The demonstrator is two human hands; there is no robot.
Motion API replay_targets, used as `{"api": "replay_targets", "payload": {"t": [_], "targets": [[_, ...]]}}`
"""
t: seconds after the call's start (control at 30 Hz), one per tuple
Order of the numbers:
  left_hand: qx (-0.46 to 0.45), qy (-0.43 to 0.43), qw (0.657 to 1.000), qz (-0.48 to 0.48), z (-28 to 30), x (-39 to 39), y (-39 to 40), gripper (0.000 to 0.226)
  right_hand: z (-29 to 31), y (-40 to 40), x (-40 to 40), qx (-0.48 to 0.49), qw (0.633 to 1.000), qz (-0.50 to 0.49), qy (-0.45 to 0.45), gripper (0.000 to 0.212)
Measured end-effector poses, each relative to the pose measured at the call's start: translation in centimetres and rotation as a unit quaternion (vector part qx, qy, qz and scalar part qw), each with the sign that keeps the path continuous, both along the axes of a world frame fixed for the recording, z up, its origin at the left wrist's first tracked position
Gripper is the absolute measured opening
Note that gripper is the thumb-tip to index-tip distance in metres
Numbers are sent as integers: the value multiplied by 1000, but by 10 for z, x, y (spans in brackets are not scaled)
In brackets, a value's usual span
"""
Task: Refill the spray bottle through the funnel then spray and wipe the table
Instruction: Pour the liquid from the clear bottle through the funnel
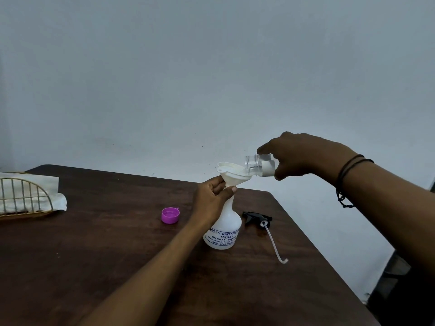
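Left hand [213, 198] pinches low; right hand [303, 155] grips, raised.

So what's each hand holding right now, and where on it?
Left hand pinches the funnel at its neck; right hand grips the clear bottle around its body.

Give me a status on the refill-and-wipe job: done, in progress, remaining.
Done: the sprayer head is off and lies on the table, a pink cap beside it, and the funnel sits in the spray bottle.
In progress: the left hand steadies the funnel while the right hand tips a clear bottle into it.
Remaining: refit the head, spray, wipe; cloths wait at left.
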State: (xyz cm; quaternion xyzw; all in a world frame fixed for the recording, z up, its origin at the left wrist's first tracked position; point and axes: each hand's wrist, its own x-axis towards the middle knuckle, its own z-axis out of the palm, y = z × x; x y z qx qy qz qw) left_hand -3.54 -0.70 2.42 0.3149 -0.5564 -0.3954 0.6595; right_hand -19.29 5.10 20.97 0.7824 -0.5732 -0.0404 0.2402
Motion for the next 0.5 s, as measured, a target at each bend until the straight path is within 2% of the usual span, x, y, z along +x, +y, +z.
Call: {"api": "replay_targets", "payload": {"t": [0.17,0.5], "targets": [[0,-1,1000,0,-1,0,-1,34,1,3,2,-23,999,8,38,46],[1,-5,1000,2,-2,1,-1,37,2,6,4,-32,998,17,49,48]]}}
